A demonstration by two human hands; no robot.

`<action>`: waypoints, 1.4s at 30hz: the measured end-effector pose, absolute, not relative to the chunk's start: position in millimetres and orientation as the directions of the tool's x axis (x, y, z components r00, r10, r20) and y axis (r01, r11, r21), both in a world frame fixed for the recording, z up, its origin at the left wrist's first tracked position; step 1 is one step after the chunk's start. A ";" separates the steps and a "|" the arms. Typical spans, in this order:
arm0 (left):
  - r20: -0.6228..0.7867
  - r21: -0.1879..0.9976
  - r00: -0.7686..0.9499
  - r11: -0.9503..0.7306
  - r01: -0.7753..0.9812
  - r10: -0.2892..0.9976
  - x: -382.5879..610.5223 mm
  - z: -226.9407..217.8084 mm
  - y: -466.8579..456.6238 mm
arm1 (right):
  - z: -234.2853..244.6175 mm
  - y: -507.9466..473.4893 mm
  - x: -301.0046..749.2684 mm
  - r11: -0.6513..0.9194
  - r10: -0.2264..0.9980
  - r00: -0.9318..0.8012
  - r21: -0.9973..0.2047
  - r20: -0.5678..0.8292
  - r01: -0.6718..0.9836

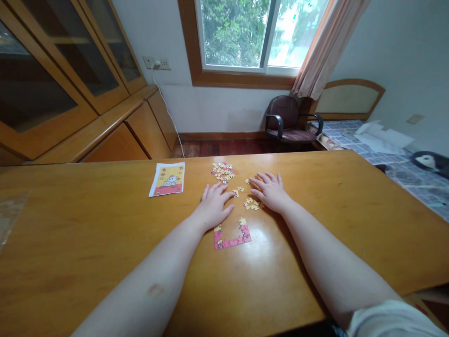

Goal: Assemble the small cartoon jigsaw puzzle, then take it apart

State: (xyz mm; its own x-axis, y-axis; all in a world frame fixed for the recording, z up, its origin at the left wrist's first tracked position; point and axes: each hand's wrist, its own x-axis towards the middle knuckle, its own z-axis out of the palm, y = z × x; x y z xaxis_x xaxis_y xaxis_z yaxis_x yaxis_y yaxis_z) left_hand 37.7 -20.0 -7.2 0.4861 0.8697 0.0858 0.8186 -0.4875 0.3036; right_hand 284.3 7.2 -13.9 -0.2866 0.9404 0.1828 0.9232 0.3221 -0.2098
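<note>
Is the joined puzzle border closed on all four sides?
No, the joined puzzle border forms a U shape, with its side toward the window open.

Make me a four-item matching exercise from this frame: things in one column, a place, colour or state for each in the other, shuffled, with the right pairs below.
Things
1. Picture sheet
2. Joined puzzle border
3. Pile of puzzle pieces
4. Chair

Descriptions
A. Heaped in a jumble beyond the left hand
B. Dark maroon
C. Flat, to the left of the left hand
D. Mostly pink, open on its far side

Right pairs: 1-C, 2-D, 3-A, 4-B
</note>
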 end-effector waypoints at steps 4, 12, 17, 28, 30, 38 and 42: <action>0.095 0.315 0.481 -0.485 0.816 0.871 38.1 -8.0 -19.6 | -11.4 4.0 279.8 0.359 0.931 -0.332 -0.219 0.151 0.907; 0.109 0.322 0.467 -0.476 0.819 0.877 37.0 -10.8 -19.2 | -3.3 -4.0 276.0 0.545 0.838 -0.513 -0.318 0.185 0.776; 0.145 0.334 0.472 -0.492 0.804 0.869 38.1 -6.8 -21.3 | 0.4 -10.6 266.0 0.557 0.830 -0.501 -0.318 0.246 0.767; 0.106 0.389 0.568 -0.560 0.732 0.816 39.9 -1.8 -24.6 | -1.7 -11.6 261.5 0.556 0.831 -0.507 -0.330 0.229 0.763; 0.100 0.383 0.563 -0.553 0.739 0.821 40.1 -1.9 -24.2 | -1.7 -11.7 260.2 0.557 0.830 -0.506 -0.342 0.233 0.757; 0.125 0.349 0.543 -0.549 0.759 0.830 39.4 -0.9 -23.9 | 1.4 -16.0 256.5 0.616 0.785 -0.577 -0.390 0.226 0.685; 0.165 0.371 0.544 -0.563 0.739 0.822 39.2 1.6 -24.9 | 2.1 -16.2 256.5 0.601 0.798 -0.552 -0.383 0.242 0.701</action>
